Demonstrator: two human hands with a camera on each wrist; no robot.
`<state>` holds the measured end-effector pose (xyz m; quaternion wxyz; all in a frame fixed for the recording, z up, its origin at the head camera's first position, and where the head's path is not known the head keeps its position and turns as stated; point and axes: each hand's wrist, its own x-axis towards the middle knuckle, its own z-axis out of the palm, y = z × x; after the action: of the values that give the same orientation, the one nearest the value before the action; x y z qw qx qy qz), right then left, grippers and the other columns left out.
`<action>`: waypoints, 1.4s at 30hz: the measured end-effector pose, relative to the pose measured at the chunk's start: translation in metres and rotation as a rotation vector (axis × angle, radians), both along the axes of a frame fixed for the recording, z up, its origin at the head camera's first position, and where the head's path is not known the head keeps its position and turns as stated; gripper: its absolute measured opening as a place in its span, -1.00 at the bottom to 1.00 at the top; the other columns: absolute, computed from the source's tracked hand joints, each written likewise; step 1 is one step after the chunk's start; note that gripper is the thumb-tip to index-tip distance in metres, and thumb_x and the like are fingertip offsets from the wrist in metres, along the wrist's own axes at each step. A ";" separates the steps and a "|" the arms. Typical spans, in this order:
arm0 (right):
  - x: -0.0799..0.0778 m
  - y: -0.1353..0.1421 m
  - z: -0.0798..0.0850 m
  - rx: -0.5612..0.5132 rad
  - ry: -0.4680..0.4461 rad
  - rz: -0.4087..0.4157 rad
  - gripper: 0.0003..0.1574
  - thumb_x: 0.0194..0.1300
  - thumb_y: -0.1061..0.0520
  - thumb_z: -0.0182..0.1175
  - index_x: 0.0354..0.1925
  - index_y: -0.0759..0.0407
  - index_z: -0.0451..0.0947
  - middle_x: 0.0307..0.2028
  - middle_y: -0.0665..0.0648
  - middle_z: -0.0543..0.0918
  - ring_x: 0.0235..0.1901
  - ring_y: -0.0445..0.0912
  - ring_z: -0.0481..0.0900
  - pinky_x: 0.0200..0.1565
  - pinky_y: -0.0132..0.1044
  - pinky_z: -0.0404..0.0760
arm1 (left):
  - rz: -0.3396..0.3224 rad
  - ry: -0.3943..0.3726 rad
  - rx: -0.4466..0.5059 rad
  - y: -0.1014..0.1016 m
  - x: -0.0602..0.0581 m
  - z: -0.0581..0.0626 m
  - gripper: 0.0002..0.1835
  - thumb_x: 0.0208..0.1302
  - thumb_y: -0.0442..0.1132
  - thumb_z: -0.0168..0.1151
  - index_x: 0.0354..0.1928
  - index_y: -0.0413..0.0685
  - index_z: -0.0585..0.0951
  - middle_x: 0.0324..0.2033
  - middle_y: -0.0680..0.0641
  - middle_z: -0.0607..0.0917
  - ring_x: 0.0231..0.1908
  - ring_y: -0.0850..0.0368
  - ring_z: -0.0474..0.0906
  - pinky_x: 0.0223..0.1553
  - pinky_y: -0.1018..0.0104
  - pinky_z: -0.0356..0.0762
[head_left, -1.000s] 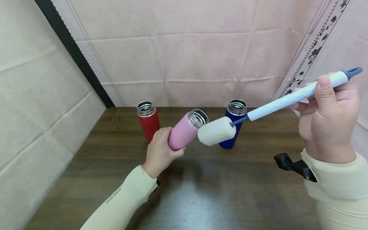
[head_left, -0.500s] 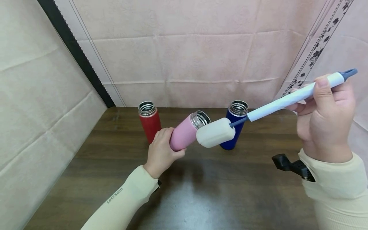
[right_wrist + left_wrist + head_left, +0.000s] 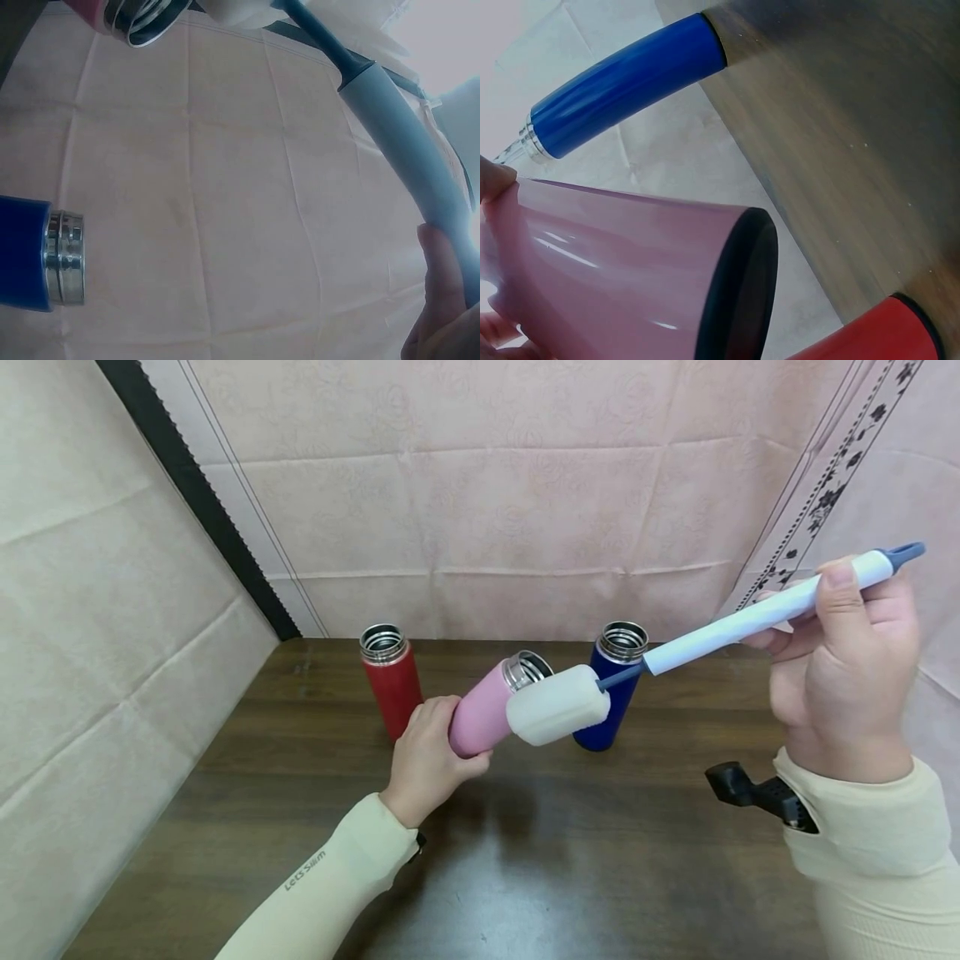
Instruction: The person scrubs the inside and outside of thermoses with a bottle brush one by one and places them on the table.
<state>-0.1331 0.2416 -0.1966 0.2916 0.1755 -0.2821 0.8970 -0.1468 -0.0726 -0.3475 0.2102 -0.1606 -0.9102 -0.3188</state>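
Observation:
My left hand (image 3: 431, 760) grips a pink bottle (image 3: 480, 714), tilted with its uncapped steel mouth up and to the right. In the left wrist view the pink bottle (image 3: 622, 262) shows its dark base raised off the table. My right hand (image 3: 847, 668) holds a bottle brush by its pale blue handle (image 3: 720, 631), thumb along the top. The brush's white sponge head (image 3: 555, 706) points down-left and overlaps the pink bottle's mouth in the head view. From the right wrist, the bottle's mouth (image 3: 150, 19) appears beside the sponge, outside the opening.
An uncapped red bottle (image 3: 393, 685) stands behind my left hand. A blue bottle (image 3: 600, 733), also uncapped, stands behind the sponge. Both are on the dark wooden table (image 3: 637, 860), backed by a pale cloth (image 3: 510, 518) along its far edge.
My left hand and the pink bottle have shifted slightly right. The right hand has drifted a little left with the brush, bringing the sponge further over the bottle's mouth in view.

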 end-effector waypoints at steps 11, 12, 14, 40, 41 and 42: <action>-0.004 -0.001 -0.003 -0.084 -0.017 -0.012 -0.86 0.35 0.39 0.03 -0.28 0.44 0.25 -0.63 0.35 0.47 -0.70 0.15 0.53 -0.75 -0.17 0.49 | -0.001 -0.078 0.125 0.008 0.002 0.004 -0.23 -0.26 -0.10 0.57 0.09 -0.08 0.46 -0.07 -0.05 0.58 -0.10 0.02 0.50 -0.11 0.00 0.59; -0.005 -0.001 -0.003 -0.091 -0.016 -0.008 -0.86 0.35 0.38 0.03 -0.27 0.44 0.24 -0.63 0.35 0.47 -0.70 0.15 0.54 -0.75 -0.17 0.50 | -0.006 -0.091 0.149 0.009 0.003 0.005 -0.23 -0.26 -0.11 0.57 0.10 -0.08 0.45 -0.07 -0.05 0.58 -0.10 0.03 0.50 -0.11 0.00 0.59; -0.007 -0.001 -0.003 -0.098 -0.013 0.000 -0.85 0.36 0.35 0.02 -0.27 0.42 0.23 -0.63 0.35 0.47 -0.68 0.15 0.56 -0.74 -0.16 0.51 | -0.019 -0.115 0.199 0.010 0.003 0.006 -0.24 -0.24 -0.11 0.56 0.10 -0.07 0.45 -0.06 -0.04 0.57 -0.10 0.03 0.51 -0.11 0.00 0.59; -0.021 -0.003 -0.013 -0.145 -0.131 0.118 -0.84 0.40 0.26 0.01 -0.19 0.34 0.24 -0.52 0.32 0.46 -0.57 0.17 0.61 -0.61 -0.01 0.63 | -0.212 -0.420 0.657 0.017 0.006 0.020 -0.43 0.11 -0.17 0.38 0.16 -0.06 0.43 0.02 -0.06 0.57 -0.01 -0.02 0.53 -0.02 0.01 0.59; -0.022 -0.003 -0.014 -0.140 -0.139 0.120 -0.84 0.40 0.25 0.01 -0.20 0.34 0.24 -0.53 0.31 0.46 -0.58 0.16 0.61 -0.62 -0.03 0.62 | -0.218 -0.424 0.674 0.017 0.006 0.021 -0.44 0.12 -0.16 0.37 0.16 -0.06 0.43 0.03 -0.06 0.57 -0.01 -0.03 0.54 -0.01 0.02 0.58; -0.022 -0.003 -0.016 -0.136 -0.147 0.123 -0.84 0.40 0.25 0.02 -0.22 0.33 0.24 -0.54 0.30 0.46 -0.59 0.15 0.61 -0.63 -0.04 0.61 | -0.223 -0.428 0.690 0.017 0.006 0.022 -0.45 0.13 -0.15 0.36 0.16 -0.07 0.42 0.04 -0.07 0.57 -0.01 -0.02 0.54 -0.01 0.02 0.58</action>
<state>-0.1555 0.2384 -0.2121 0.2257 0.1061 -0.2299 0.9407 -0.1407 -0.0559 -0.3251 0.0219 -0.1087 -0.7503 -0.6517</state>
